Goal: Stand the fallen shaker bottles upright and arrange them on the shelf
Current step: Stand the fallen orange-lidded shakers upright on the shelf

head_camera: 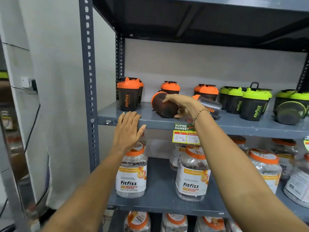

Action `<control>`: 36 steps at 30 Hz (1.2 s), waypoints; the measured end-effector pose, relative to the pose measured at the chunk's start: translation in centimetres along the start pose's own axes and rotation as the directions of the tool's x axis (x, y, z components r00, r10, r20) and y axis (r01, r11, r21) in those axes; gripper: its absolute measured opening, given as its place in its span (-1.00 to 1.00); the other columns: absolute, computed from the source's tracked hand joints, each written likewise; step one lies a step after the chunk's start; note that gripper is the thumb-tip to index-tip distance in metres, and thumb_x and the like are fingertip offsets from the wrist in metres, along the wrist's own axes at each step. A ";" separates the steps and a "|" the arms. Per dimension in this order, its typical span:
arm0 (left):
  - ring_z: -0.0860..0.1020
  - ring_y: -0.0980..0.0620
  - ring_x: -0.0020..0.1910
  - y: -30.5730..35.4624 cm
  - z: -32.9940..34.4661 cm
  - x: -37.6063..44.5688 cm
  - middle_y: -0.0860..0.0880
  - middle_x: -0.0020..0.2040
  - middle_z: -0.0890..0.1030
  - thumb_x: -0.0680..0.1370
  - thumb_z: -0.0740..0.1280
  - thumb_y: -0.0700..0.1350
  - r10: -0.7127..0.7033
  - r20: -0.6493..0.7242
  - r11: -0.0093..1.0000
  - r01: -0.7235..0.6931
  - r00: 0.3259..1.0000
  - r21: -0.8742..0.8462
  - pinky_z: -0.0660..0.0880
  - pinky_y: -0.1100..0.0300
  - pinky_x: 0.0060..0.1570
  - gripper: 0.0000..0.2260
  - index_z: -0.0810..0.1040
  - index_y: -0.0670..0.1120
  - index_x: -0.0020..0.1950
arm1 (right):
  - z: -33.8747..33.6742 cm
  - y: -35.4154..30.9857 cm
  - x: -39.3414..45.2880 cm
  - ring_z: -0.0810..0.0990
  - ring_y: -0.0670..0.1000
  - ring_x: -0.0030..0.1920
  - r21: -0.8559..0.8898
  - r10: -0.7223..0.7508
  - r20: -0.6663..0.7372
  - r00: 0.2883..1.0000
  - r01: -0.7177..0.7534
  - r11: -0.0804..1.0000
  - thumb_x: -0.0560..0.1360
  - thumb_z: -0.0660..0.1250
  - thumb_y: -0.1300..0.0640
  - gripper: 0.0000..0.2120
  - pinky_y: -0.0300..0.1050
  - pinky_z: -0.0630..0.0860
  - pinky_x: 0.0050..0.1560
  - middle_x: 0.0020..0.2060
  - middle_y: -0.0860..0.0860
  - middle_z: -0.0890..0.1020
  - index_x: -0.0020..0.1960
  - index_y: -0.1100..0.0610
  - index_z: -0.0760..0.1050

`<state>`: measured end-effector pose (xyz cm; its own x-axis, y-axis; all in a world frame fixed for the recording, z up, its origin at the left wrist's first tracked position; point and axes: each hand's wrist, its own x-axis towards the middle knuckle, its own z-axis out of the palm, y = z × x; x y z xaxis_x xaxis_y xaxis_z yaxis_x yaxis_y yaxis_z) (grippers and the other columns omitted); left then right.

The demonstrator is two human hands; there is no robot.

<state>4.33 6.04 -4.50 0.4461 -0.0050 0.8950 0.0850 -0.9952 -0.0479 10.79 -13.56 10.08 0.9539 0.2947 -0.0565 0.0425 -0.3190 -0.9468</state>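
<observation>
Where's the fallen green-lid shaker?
Head view, far right: the fallen green-lid shaker lies on the shaker shelf, before the upright green-lid shakers.

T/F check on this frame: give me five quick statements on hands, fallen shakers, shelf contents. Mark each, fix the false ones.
1. The right hand grips a fallen orange-lidded shaker. True.
2. The left hand holds a bottle. False: it rests flat on the shelf edge, holding nothing.
3. All green-lidded shakers stand upright. False: one green-lidded shaker lies on its side at the right.
4. A second orange-lidded shaker lies tipped behind the right wrist. True.
5. The shelf below is bare. False: it holds fitfizz jars with orange lids.
</observation>
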 end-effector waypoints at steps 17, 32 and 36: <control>0.51 -0.12 0.16 0.5 0.4 -0.4 -0.11 0.15 0.56 0.54 0.13 0.14 -0.072 -0.052 0.996 0.070 0.996 -0.051 0.26 -0.01 0.33 -0.58 0.49 -0.11 0.21 | 1.2 2.7 1.7 0.55 0.14 0.21 0.675 -0.292 0.173 0.941 0.103 0.731 0.35 0.50 0.25 -0.48 0.06 0.60 0.07 0.09 0.17 0.60 0.25 0.24 0.42; 0.40 -0.06 0.13 -0.2 1.7 -0.3 -0.12 0.09 0.57 0.52 0.17 0.12 -0.025 -0.131 1.000 0.025 0.991 0.002 0.21 0.04 0.26 -0.62 0.46 -0.11 0.18 | 4.8 2.0 5.8 0.53 0.15 0.18 -0.250 -0.258 -0.183 0.949 0.209 0.945 0.13 0.65 0.11 -0.25 0.08 0.48 0.26 0.13 0.12 0.57 0.21 0.18 0.37; 0.42 -0.06 0.12 0.1 1.5 -0.3 -0.11 0.08 0.57 0.51 0.18 0.11 -0.058 -0.135 0.998 0.055 0.989 -0.023 0.21 0.03 0.29 -0.63 0.49 -0.12 0.15 | 4.6 1.9 5.3 0.47 0.16 0.28 -0.297 -0.249 -0.129 0.960 0.202 0.933 0.16 0.64 0.01 -0.11 0.07 0.42 0.33 0.25 0.13 0.52 0.33 0.21 0.28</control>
<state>5.54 6.09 -5.41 0.3158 0.0392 0.9480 0.0890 -0.9960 0.0116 14.53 -8.49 6.50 0.9434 0.2464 0.2221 0.3206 -0.5055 -0.8010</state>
